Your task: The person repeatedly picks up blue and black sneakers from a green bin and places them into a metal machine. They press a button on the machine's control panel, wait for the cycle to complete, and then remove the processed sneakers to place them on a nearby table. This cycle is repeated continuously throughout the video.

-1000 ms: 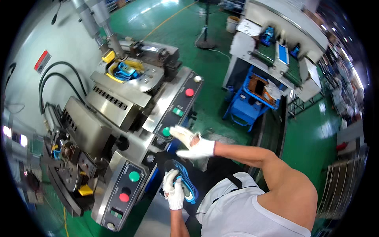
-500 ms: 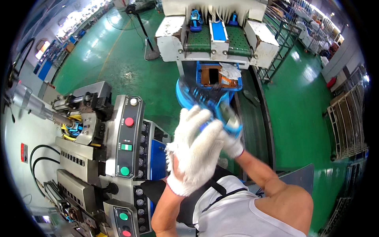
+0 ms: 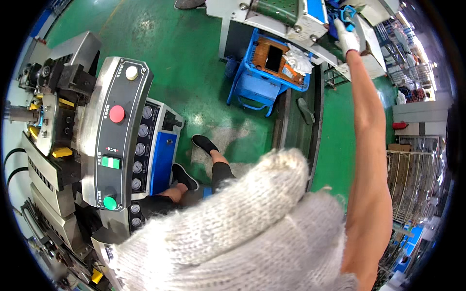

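White-gloved left hand (image 3: 238, 233) fills the foreground, its grip impossible to tell. Beyond, the right arm (image 3: 370, 121) is outstretched, seemingly because the conveyor (image 3: 310, 26) stands well apart; the right hand (image 3: 347, 40), closure unclear, meets a blue shoe (image 3: 349, 22) near the conveyor's near-right corner.

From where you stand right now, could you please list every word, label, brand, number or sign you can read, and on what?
Nothing is clearly legible.
Button control panel: pale lettering beside the red button, too small to read.
Pictogram above the green switch: too small.
Pressure gauges: any dial markings too small.
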`<state>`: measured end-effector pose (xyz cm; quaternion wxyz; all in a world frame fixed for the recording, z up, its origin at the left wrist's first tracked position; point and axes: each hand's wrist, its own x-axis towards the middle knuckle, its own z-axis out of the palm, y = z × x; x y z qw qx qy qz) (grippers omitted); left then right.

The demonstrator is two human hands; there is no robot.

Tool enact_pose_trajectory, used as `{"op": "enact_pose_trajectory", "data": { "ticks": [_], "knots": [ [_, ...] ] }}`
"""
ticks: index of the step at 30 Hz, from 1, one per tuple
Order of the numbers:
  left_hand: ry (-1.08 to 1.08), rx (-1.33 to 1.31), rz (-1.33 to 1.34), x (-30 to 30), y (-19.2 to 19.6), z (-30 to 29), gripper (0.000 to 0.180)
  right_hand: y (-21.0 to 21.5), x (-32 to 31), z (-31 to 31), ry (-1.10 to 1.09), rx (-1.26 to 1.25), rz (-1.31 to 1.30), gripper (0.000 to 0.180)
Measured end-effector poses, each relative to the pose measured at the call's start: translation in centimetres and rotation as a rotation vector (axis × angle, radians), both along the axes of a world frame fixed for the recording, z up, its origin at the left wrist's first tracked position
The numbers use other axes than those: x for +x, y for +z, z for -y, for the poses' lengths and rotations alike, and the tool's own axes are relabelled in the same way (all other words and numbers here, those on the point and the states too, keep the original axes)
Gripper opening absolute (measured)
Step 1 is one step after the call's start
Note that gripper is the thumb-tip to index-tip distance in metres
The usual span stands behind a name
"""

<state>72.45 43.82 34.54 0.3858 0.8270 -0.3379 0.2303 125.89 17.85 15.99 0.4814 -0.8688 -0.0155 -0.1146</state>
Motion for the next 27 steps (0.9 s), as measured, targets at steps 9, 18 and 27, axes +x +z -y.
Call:
{"op": "enact_pose_trajectory", "data": {
  "ticks": [9, 18, 27],
  "knots": [
    [0.099, 0.099, -0.010, -0.9, -3.5, 0.8, 0.017, -5.1, 5.9, 4.2, -0.007, -0.217, -0.120, 0.074],
    [0.535, 0.297, -0.202, -11.7, -2.1, 2.0, 0.018, -13.4, -25.5, -8.8, 0.533, 0.311, -0.219, 0.051],
    [1.544, -0.605, -0.192, -35.4, -16.1, 9.8, 0.026, -10.0, -53.5, -19.4, 1.476, -0.067, -0.505, 0.059]
  ]
}}
